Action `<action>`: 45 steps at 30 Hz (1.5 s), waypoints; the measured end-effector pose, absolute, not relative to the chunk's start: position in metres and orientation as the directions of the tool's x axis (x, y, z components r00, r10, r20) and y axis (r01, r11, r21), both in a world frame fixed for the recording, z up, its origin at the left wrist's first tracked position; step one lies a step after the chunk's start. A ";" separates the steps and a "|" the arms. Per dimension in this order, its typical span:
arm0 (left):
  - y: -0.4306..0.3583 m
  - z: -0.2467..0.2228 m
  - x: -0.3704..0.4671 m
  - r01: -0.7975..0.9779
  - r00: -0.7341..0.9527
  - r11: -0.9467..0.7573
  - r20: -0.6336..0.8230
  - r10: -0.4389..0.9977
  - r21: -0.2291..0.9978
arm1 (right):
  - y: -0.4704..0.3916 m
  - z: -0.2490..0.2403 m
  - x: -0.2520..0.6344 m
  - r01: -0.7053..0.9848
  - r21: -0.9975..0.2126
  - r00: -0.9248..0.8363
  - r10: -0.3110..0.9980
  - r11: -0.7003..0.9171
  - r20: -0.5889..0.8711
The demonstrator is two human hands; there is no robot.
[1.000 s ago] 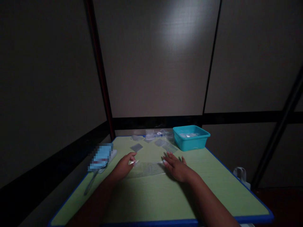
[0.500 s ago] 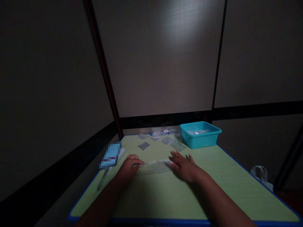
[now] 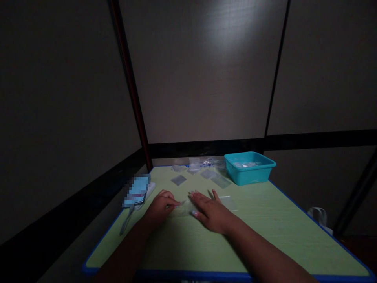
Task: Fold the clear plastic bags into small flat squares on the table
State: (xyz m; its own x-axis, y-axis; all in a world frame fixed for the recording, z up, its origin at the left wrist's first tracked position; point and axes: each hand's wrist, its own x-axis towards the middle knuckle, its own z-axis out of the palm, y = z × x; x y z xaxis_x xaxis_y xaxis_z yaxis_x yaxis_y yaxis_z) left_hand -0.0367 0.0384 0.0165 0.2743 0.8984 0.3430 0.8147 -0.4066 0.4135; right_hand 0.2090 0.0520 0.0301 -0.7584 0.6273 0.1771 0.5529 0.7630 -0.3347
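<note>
A clear plastic bag [image 3: 228, 203] lies flat on the light green table, its right end showing past my right hand. My left hand [image 3: 161, 206] pinches the bag's left end between thumb and fingertips. Across the middle of the bag rests my right hand [image 3: 210, 212], palm down with its fingers stretched out and the thumb apart. Part of the bag is hidden under that hand. Whether anything is inside the bag, I cannot tell.
A turquoise basin [image 3: 249, 175] holding clear plastic packets stands at the back right. Several flat plastic bags [image 3: 178, 180] lie toward the back. At the left edge a phone with a blurred screen [image 3: 138, 190] leans on a stand. A white bag [image 3: 319, 218] is beyond the right edge.
My right hand has slid left along the bag, from its right end to its middle, and the right end now shows flat. My left hand keeps its pinch.
</note>
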 end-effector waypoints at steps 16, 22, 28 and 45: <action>0.035 0.021 -0.043 0.816 0.232 -0.372 0.339 0.912 0.443 | 0.047 0.028 0.201 0.489 -0.303 -0.822 0.549 0.818 0.155; 0.029 0.029 -0.036 0.788 0.208 -0.402 0.413 0.887 0.466 | 0.047 0.029 0.202 0.489 -0.288 -0.825 0.544 0.823 0.152; 0.030 0.028 -0.035 0.812 0.231 -0.391 0.377 0.897 0.433 | 0.047 0.029 0.201 0.493 -0.276 -0.827 0.543 0.825 0.146; 0.021 0.013 -0.009 0.765 0.483 -0.540 0.242 0.841 0.350 | 0.046 0.028 0.200 0.506 -0.264 -0.819 0.553 0.821 0.151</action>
